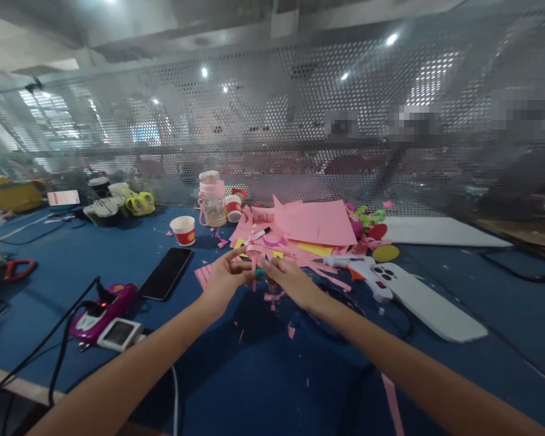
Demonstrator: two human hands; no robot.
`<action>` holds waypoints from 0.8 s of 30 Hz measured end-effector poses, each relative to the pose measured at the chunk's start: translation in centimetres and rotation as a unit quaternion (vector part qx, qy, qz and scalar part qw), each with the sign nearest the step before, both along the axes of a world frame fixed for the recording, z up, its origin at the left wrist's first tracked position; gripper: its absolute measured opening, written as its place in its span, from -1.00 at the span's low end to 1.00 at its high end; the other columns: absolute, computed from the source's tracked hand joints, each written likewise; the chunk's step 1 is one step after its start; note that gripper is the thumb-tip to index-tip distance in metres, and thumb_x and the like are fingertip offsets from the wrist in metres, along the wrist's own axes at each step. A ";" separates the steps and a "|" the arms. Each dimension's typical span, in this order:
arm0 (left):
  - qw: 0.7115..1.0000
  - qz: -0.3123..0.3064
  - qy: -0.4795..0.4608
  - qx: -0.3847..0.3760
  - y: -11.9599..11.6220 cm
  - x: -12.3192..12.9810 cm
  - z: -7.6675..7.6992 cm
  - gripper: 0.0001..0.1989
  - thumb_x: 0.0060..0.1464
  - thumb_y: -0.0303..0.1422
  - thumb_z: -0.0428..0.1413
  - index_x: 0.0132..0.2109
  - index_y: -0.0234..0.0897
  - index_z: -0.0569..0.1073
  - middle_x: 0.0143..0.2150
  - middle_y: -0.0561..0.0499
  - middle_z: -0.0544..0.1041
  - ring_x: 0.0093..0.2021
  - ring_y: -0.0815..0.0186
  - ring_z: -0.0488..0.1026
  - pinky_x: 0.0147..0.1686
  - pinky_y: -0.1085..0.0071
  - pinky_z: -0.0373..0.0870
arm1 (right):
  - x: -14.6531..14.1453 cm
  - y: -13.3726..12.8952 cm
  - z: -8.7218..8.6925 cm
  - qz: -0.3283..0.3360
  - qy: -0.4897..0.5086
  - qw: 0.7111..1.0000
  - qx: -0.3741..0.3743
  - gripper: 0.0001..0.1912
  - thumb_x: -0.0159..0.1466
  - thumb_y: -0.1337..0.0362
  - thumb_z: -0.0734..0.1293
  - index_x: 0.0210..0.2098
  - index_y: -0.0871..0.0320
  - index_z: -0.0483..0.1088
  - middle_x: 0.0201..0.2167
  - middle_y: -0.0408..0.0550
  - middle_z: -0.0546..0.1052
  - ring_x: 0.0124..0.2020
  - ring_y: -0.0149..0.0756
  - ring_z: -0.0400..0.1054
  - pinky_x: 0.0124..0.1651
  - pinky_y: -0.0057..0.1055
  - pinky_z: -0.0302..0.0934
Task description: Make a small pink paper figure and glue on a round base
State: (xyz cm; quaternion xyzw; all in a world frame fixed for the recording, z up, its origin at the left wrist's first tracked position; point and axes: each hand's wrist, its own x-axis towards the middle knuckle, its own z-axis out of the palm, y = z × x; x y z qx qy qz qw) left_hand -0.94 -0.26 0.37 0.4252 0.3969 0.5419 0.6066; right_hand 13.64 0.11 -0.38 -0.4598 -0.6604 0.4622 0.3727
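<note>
Over the blue table, my left hand (226, 277) and my right hand (291, 280) meet, with their fingers closed around a looped pink paper strip (254, 248). A small teal piece (259, 272) shows between the fingertips; its kind is too blurred to tell. Just behind the hands lie sheets of pink paper (318, 223) and a marker (258, 235). Yellow paper (315, 249) pokes out from beneath the pink sheets. To the right of my right hand rests a white hot glue gun (361, 266).
A black phone (167, 274), a paper cup (183, 231) and a pink-topped bottle (212, 200) stand or lie to the left. Nearer is a purple power strip (104, 315) with cables. A white phone-shaped panel (429, 301) lies right. A perforated metal screen (254, 121) closes the back.
</note>
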 end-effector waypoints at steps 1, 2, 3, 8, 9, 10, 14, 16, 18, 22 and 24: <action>1.000 -0.002 -0.005 0.001 0.0 0.0 -0.1 -0.38 -0.49 -0.56 0.34 -0.14 -0.40 0.36 -0.56 0.08 0.55 -0.63 0.42 0.42 -0.58 0.52 0.30 | -0.2 0.2 -0.3 0.012 0.017 1.000 0.007 -0.40 -0.01 -0.32 0.15 -0.59 0.15 0.20 -0.70 -0.21 0.27 -0.65 -0.44 0.16 -0.54 -0.45 0.06; 1.000 -0.004 -0.008 0.003 0.1 -0.1 -0.2 -0.37 -0.49 -0.55 0.34 -0.13 -0.40 0.36 -0.56 0.07 0.55 -0.64 0.42 0.41 -0.58 0.52 0.30 | -0.3 0.4 -0.7 0.021 0.030 0.999 0.012 -0.41 -0.01 -0.32 0.16 -0.60 0.14 0.19 -0.74 -0.24 0.23 -0.69 -0.47 0.12 -0.58 -0.46 0.01; 1.000 -0.005 -0.010 0.004 0.2 -0.1 -0.4 -0.36 -0.49 -0.55 0.34 -0.12 -0.40 0.36 -0.56 0.07 0.55 -0.64 0.42 0.40 -0.58 0.51 0.30 | -0.3 0.6 -1.0 0.028 0.041 0.999 0.013 -0.42 0.01 -0.30 0.17 -0.60 0.14 0.18 -0.77 -0.27 0.20 -0.73 -0.49 0.07 -0.61 -0.48 -0.03; 1.000 -0.015 -0.007 0.000 0.3 -0.1 -0.5 -0.31 -0.45 -0.54 0.34 -0.04 -0.43 0.36 -0.54 0.04 0.56 -0.62 0.43 0.42 -0.56 0.52 0.31 | 0.1 0.8 -1.7 0.005 0.069 0.997 0.046 -0.48 0.05 -0.20 0.24 -0.64 0.14 0.12 -0.78 -0.32 0.12 -0.74 -0.56 -0.04 -0.66 -0.52 -0.15; 1.000 -0.016 -0.006 0.000 0.2 -0.1 -0.4 -0.30 -0.44 -0.54 0.34 -0.02 -0.43 0.35 -0.54 0.04 0.57 -0.61 0.43 0.42 -0.56 0.54 0.31 | 0.1 0.7 -1.7 -0.001 0.073 0.996 0.055 -0.48 0.06 -0.19 0.24 -0.65 0.14 0.12 -0.78 -0.31 0.11 -0.73 -0.56 -0.05 -0.66 -0.52 -0.16; 1.000 -0.014 -0.003 0.001 0.1 -0.1 -0.3 -0.27 -0.43 -0.54 0.34 0.01 -0.43 0.34 -0.53 0.04 0.57 -0.60 0.43 0.43 -0.55 0.54 0.32 | 0.1 0.7 -1.6 -0.001 0.078 0.995 0.055 -0.48 0.07 -0.18 0.24 -0.65 0.14 0.14 -0.78 -0.31 0.11 -0.73 -0.56 -0.06 -0.66 -0.52 -0.18; 1.000 0.004 0.005 0.004 -0.2 0.1 0.4 -0.15 -0.40 -0.58 0.32 0.13 -0.39 0.24 -0.50 0.06 0.57 -0.52 0.40 0.47 -0.48 0.53 0.38 | 0.2 0.6 -1.4 0.010 0.112 0.993 0.036 -0.48 0.06 -0.20 0.23 -0.59 0.17 0.26 -0.80 -0.33 0.07 -0.75 -0.56 -0.12 -0.68 -0.51 -0.23; 1.000 0.015 0.007 0.011 -0.1 0.0 0.5 -0.10 -0.39 -0.61 0.31 0.18 -0.33 0.20 -0.48 0.08 0.56 -0.51 0.41 0.47 -0.46 0.51 0.41 | 0.3 0.8 -1.6 0.008 0.127 0.991 0.029 -0.47 0.02 -0.22 0.26 -0.57 0.18 0.28 -0.80 -0.34 0.07 -0.76 -0.57 -0.13 -0.69 -0.51 -0.25; 0.999 0.027 0.012 0.025 0.0 -0.1 0.5 -0.06 -0.39 -0.64 0.30 0.20 -0.25 0.17 -0.42 0.09 0.55 -0.55 0.46 0.44 -0.48 0.51 0.42 | 0.4 0.9 -1.7 0.009 0.141 0.990 0.022 -0.47 0.00 -0.23 0.27 -0.55 0.18 0.29 -0.81 -0.36 0.05 -0.77 -0.57 -0.14 -0.70 -0.51 -0.25; 0.997 0.047 0.036 0.051 0.4 -0.4 0.2 -0.01 -0.38 -0.64 0.29 0.23 -0.13 0.12 -0.19 -0.02 0.51 -0.58 0.52 0.42 -0.52 0.51 0.43 | 0.5 1.0 -1.4 0.000 0.148 0.989 0.017 -0.46 -0.01 -0.23 0.28 -0.49 0.19 0.34 -0.82 -0.37 0.06 -0.80 -0.57 -0.13 -0.72 -0.51 -0.26; 0.996 0.046 0.044 0.067 0.6 -0.5 0.0 -0.01 -0.37 -0.62 0.30 0.23 -0.10 0.10 -0.09 -0.07 0.46 -0.58 0.54 0.42 -0.50 0.49 0.46 | 0.5 0.8 -1.0 -0.007 0.150 0.989 0.014 -0.45 -0.03 -0.22 0.29 -0.46 0.20 0.37 -0.83 -0.38 0.06 -0.81 -0.57 -0.13 -0.73 -0.51 -0.27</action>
